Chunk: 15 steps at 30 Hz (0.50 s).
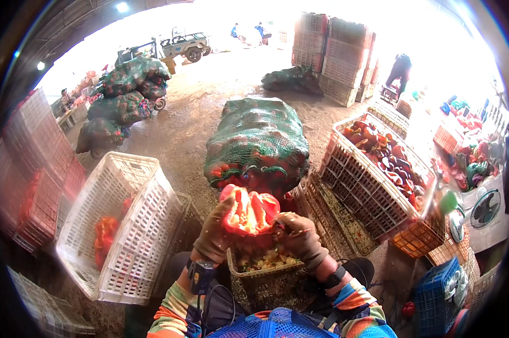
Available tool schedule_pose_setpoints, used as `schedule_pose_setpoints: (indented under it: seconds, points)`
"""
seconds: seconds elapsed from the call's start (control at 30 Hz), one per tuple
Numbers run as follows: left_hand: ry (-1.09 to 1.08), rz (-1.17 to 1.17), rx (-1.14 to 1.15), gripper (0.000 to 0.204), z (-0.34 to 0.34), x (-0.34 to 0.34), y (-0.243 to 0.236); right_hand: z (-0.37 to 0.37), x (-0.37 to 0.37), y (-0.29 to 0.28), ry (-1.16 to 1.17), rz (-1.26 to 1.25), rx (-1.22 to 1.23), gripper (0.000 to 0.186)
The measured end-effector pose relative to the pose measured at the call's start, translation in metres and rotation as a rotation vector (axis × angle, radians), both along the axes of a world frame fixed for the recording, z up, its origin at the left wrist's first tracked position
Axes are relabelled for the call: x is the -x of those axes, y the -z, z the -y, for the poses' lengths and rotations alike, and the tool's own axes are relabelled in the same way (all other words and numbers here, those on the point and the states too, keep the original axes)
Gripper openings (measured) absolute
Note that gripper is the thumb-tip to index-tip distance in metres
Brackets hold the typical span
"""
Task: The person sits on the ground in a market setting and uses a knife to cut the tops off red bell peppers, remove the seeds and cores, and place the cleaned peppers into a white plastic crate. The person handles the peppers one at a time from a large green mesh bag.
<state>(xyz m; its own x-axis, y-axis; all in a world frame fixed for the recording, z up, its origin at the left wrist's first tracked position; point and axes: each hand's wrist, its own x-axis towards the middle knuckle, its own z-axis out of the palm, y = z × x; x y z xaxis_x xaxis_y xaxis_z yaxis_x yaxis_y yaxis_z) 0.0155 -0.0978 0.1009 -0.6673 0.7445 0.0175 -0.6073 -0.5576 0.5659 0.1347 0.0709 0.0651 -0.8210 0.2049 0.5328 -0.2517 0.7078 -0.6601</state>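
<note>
My left hand (211, 235), in a brown glove, is closed round the side of a red bell pepper (252, 213). The pepper is split open, and its pale inner ribs face up. At its right edge my gloved right hand (300, 239) has its fingers curled together; what they grip is too small and dark to tell. Just below both hands stands a dirty bin (260, 288) holding yellowish and green pepper scraps. Straight ahead lies a large green mesh sack (257, 138) full of red peppers.
To my left, a tilted white crate (133, 248) contains a few red pepper pieces. A crate (353, 180) heaped with cut peppers stands to my right, near a fan (485, 208) and a blue crate (436, 296). Full sacks (119, 107) and stacked crates (344, 53) stand farther off.
</note>
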Motion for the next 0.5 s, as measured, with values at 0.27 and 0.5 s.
schedule_pose_setpoints:
  seconds: [0.27, 0.5]
  points:
    - [-1.068, -0.611, 0.508, 0.057, 0.147, 0.049, -0.063, -0.028, -0.013, 0.007, 0.339, 0.037, 1.002, 0.007]
    - [-1.595, -1.122, 1.351, 0.051, 0.163, 0.130, 0.004, -0.049, -0.013, 0.062, 0.379, 0.224, 1.381, 0.013]
